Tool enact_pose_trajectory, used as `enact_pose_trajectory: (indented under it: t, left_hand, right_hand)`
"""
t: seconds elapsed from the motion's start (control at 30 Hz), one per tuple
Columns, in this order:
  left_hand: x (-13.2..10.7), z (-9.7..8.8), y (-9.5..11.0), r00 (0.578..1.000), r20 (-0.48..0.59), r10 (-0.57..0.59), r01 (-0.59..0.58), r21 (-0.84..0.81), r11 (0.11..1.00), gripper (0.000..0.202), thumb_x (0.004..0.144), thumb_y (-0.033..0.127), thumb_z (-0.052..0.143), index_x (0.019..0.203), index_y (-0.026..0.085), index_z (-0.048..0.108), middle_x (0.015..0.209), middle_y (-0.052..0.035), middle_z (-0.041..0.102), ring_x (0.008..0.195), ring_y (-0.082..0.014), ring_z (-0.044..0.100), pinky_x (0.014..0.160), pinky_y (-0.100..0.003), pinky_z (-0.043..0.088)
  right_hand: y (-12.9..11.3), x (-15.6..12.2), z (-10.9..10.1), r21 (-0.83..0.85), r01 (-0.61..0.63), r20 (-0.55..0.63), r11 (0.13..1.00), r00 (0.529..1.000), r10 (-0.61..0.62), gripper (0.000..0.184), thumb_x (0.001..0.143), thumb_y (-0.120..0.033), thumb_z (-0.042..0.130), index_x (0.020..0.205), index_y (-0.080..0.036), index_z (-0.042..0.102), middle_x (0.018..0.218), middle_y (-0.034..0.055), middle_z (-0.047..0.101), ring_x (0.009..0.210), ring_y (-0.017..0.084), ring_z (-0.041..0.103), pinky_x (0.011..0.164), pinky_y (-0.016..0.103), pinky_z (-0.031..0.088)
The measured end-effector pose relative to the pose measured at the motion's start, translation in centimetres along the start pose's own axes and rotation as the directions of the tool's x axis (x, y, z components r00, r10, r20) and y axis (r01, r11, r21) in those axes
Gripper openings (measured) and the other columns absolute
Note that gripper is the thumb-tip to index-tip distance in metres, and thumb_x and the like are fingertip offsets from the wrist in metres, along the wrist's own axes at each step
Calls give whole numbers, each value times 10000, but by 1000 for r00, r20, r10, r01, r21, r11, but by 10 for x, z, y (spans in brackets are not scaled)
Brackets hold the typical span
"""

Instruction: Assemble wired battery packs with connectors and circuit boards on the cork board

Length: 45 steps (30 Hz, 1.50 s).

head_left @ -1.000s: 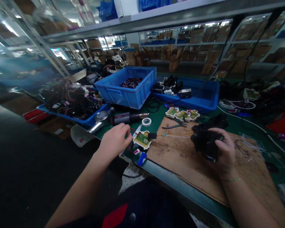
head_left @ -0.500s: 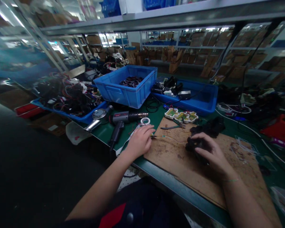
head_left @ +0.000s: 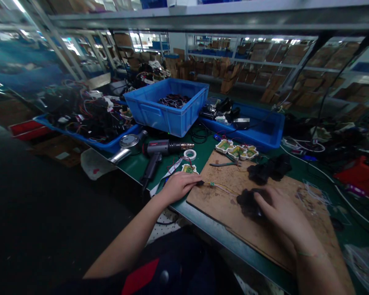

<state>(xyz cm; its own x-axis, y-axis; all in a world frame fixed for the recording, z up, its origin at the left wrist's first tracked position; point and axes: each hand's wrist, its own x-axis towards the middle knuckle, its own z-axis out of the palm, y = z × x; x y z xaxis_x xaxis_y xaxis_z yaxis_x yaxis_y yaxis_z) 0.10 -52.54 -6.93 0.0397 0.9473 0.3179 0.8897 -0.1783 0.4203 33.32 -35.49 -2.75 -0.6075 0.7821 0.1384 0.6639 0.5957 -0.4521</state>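
My left hand point(head_left: 181, 185) lies at the left edge of the brown board, fingers together on a small black piece point(head_left: 200, 183) at the end of thin wires point(head_left: 223, 188). These wires run right, past a small green bit, to a black plastic housing point(head_left: 247, 202). Around that housing my right hand point(head_left: 276, 207) is closed, resting low over the board. Just behind the left fingers sits a white-framed circuit board point(head_left: 189, 168), partly covered by them. Another black housing point(head_left: 269, 168) lies beyond my right hand.
On the green bench are a heat gun point(head_left: 160, 152), a roll of white tape point(head_left: 190, 154) and pliers point(head_left: 223, 164). More framed circuit boards point(head_left: 238, 152) lie behind the brown board point(head_left: 215, 205). Blue bins point(head_left: 162, 116) stand at the back, with a shelf point(head_left: 203, 19) overhead.
My right hand has turned over the black housing and lowered it toward the board. My left hand has shifted slightly down, uncovering the circuit board behind it. The view has tilted a little.
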Motion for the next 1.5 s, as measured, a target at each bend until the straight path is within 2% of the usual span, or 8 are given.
enact_pose_trajectory:
  t: [0.13, 0.27, 0.4, 0.63, 0.83, 1.07, 1.3, 1.5]
  left_hand:
    - [-3, 1, 6, 999, 47, 15, -19, 100, 995, 365, 1030, 312, 470, 1381, 330, 568, 1427, -25, 609, 1281, -216, 589, 1044, -433, 463]
    - [3, -4, 16, 997, 79, -6, -3, 120, 993, 392, 1037, 367, 444, 1413, 324, 545, 1456, -29, 580, 1307, -240, 546, 1074, -442, 435]
    - [11, -17, 20, 993, 118, -8, -3, 99, 995, 405, 1039, 371, 436, 1424, 307, 541, 1395, -36, 631, 1233, -244, 571, 1050, -420, 442]
    - [29, -36, 10, 963, 260, 66, -49, -68, 996, 351, 1028, 397, 474, 1337, 333, 628, 1299, -21, 696, 1192, -220, 601, 1044, -365, 435]
    - [57, -49, 7, 887, 438, 145, -31, -257, 966, 335, 1019, 380, 503, 1297, 287, 667, 1176, -53, 742, 1082, -191, 660, 962, -288, 472]
    - [73, -49, 2, 841, 531, 100, 25, -224, 974, 472, 927, 450, 649, 1355, 253, 624, 1161, -78, 724, 1051, -223, 673, 889, -276, 486]
    - [68, -39, 9, 891, 450, 58, -3, -121, 993, 372, 902, 426, 688, 1215, 225, 704, 1020, -58, 718, 916, -203, 674, 815, -277, 479]
    - [54, -28, 10, 938, 341, 69, -48, -69, 996, 322, 916, 348, 686, 1202, 201, 706, 1053, -71, 743, 977, -212, 682, 891, -298, 485]
  right_hand:
    - [-35, -13, -4, -95, 138, -239, 986, 958, -157, 393, 909, -465, 606, 1220, -225, 608, 1169, 177, 630, 1136, 410, 565, 989, 599, 436]
    - [-81, -4, 25, 46, 307, -33, 951, 952, -305, 370, 991, -387, 501, 1331, -241, 529, 1243, 138, 647, 1132, 341, 613, 988, 532, 482]
    - [-100, 12, 65, 60, 315, 40, 947, 947, -318, 401, 1016, -366, 454, 1374, -189, 490, 1173, 171, 659, 1086, 347, 623, 958, 543, 487]
    - [-95, 9, 82, 123, 296, 41, 947, 952, -303, 303, 1036, -377, 427, 1254, -232, 580, 1080, 134, 634, 1047, 314, 605, 919, 502, 510]
    - [-94, 3, 82, 178, 256, 20, 950, 964, -264, 240, 1028, -358, 473, 1166, -223, 616, 1017, 107, 624, 991, 287, 604, 864, 443, 534]
    - [-91, 5, 85, 221, 232, -14, 947, 972, -235, 183, 1012, -304, 535, 1147, -231, 634, 1001, 71, 626, 980, 239, 629, 845, 363, 543]
    - [-92, 5, 83, 259, 218, -3, 941, 974, -225, 145, 1008, -280, 544, 1093, -213, 641, 1018, 73, 627, 985, 233, 619, 862, 356, 519]
    - [-92, 5, 79, 288, 201, 11, 936, 977, -213, 141, 1006, -274, 547, 1078, -201, 645, 1007, 78, 630, 961, 234, 626, 864, 356, 509]
